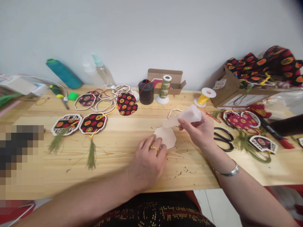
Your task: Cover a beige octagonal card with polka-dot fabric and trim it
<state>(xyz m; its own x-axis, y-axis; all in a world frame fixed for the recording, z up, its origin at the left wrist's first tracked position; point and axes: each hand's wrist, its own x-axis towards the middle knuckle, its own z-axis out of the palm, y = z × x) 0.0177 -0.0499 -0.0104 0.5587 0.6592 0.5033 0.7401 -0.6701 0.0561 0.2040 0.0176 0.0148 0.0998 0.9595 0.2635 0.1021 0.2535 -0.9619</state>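
I am judging the bare scalloped piece [169,136] unfinished: left hand [149,159] pressing it open-fingered; right hand [201,130] pinching whitish material [191,114].

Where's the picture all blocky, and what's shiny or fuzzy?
In the head view, big square blocks cover the lower left; the same head view shows light gleaming on the curved silver metal bracelet; also in the head view, the translucent whitish piece in the right hand looks pale and hazy.
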